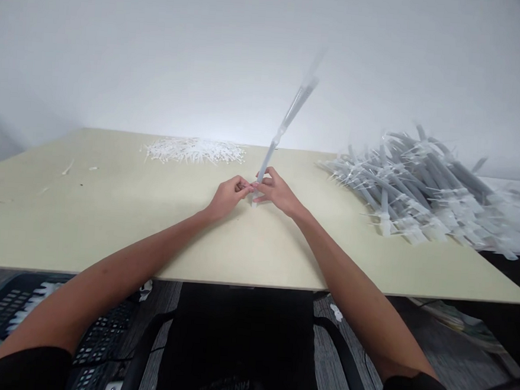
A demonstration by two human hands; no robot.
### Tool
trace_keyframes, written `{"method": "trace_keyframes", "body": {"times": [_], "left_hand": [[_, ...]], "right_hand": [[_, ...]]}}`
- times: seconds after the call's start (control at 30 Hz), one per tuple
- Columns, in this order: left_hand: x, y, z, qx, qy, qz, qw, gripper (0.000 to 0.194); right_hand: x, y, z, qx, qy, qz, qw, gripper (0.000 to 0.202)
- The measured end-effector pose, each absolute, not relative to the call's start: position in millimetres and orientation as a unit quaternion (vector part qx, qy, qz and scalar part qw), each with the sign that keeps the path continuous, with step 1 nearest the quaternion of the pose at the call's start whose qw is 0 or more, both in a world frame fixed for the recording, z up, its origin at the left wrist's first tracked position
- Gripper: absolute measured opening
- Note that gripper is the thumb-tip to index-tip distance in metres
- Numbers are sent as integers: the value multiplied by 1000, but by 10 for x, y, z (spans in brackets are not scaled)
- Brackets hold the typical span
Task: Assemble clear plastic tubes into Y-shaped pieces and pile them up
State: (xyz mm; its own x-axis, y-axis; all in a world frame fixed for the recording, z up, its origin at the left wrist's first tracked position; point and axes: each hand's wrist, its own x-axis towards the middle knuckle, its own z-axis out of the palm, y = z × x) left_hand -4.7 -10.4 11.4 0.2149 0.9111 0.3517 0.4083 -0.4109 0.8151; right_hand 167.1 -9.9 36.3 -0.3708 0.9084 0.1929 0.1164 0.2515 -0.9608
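— Pinching the bottom end of a long grey tube [287, 121], both hands meet at the middle of the table [107, 208]. The left hand [228, 196] has its fingertips closed on something small right at the tube's foot; too small to tell what. The right hand [277, 191] is curled around the tube just above, holding it steady.

— And the tube itself?

— Standing nearly upright on the tabletop, leaning away toward one o'clock. Its upper end is blurred, so it seems to be swinging.

— Which step would you call it?

— My guess is they're working a small piece at the tube's end, fitting it or pulling it free; I can't tell which. The next move, I'd judge, needs the right hand to hold firm while the left fingers work at the tip.

— What else is about?

— A big heap of grey tubes [421, 182] at two o'clock, well apart from the hands. A pile of small white bits [195, 150] at eleven o'clock, near the far edge. A few stray scraps [68, 167] out at nine o'clock.
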Motion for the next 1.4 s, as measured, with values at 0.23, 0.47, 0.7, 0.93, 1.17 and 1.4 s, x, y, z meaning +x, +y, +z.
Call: {"method": "trace_keyframes", "body": {"times": [0.23,0.47,0.7,0.93,1.17,1.4], "left_hand": [[-81,0,121,686,422,445,392,21],[-102,-142,173,730,429,441,296,21],[-85,-160,187,722,452,435,293,23],[-50,-66,100,689,396,435,423,33],[84,-295,216,664,345,434,502,35],[334,-566,739,556,306,420,648,34]], "right_hand": [[1715,-86,369,-348,-642,546,411,32],[1677,-31,311,-360,-629,544,422,27],[1677,-30,275,-374,-634,522,430,28],[1688,-9,321,-399,-615,487,475,29],[1671,-62,420,-374,-552,537,517,32],[1691,-188,585,-270,-482,700,453,36]]}}
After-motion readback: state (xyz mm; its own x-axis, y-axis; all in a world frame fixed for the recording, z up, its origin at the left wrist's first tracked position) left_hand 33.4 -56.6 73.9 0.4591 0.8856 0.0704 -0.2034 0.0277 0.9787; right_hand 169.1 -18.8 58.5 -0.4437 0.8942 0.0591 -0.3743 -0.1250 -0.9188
